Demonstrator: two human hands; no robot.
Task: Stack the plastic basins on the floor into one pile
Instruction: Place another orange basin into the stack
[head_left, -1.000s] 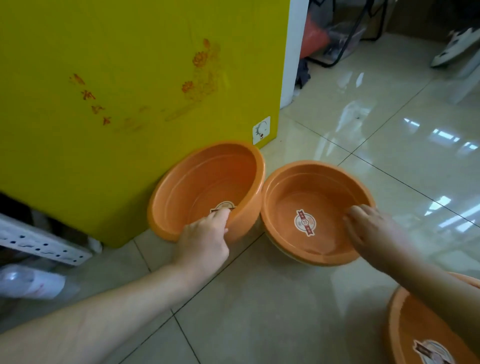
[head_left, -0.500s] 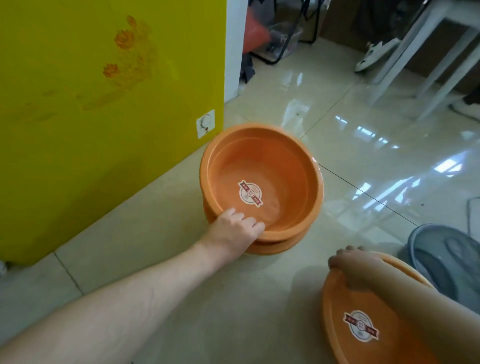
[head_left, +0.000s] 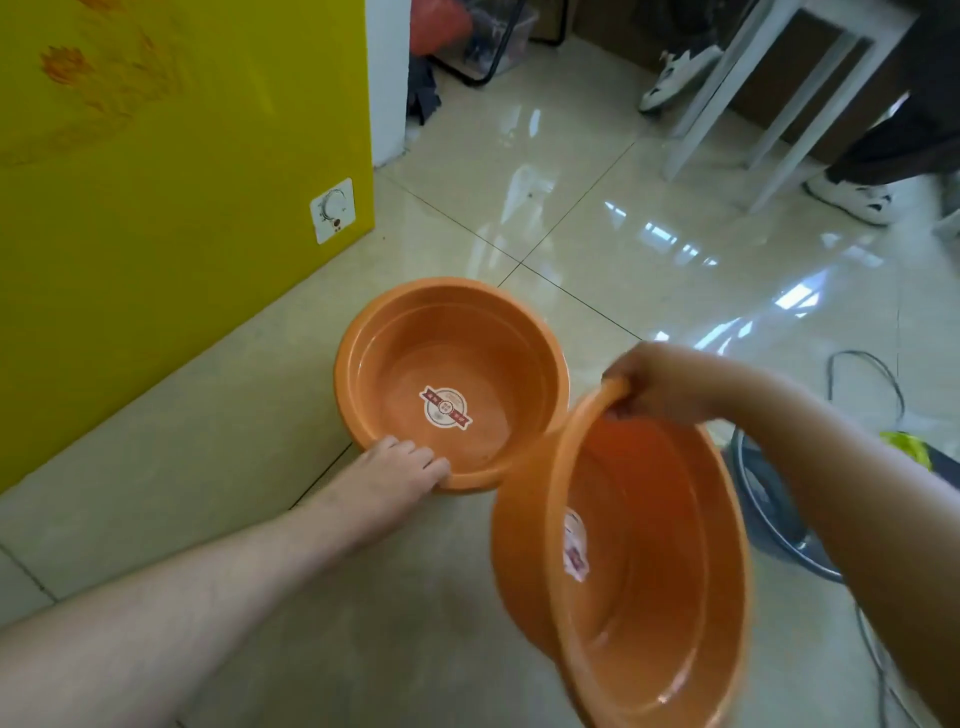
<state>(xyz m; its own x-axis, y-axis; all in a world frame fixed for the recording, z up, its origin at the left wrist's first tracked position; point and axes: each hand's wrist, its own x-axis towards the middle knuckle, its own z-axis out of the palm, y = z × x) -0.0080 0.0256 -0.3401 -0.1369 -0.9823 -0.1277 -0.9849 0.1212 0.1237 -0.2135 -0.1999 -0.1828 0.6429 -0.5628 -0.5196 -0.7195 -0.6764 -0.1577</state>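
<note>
Two orange plastic basins nested as one pile (head_left: 524, 332) sit on the tiled floor in the middle of the view, a round sticker inside the top one. My left hand (head_left: 400, 465) grips the pile's near rim. A third orange basin (head_left: 665, 597) is off the floor at the lower right, tilted steeply with its opening toward me, beside the pile and nearly touching it. My right hand (head_left: 670, 382) is shut on that basin's upper rim.
A yellow cabinet (head_left: 156, 182) stands close on the left. A grey basin (head_left: 769, 504) lies behind the lifted one at the right, with a cable (head_left: 878, 374) beyond it. White table legs (head_left: 727, 88) and a person's shoes (head_left: 852, 200) are at the back right.
My right hand has lifted the third orange basin from the floor and tilted it up beside the pile. My left hand stays on the pile's near rim.
</note>
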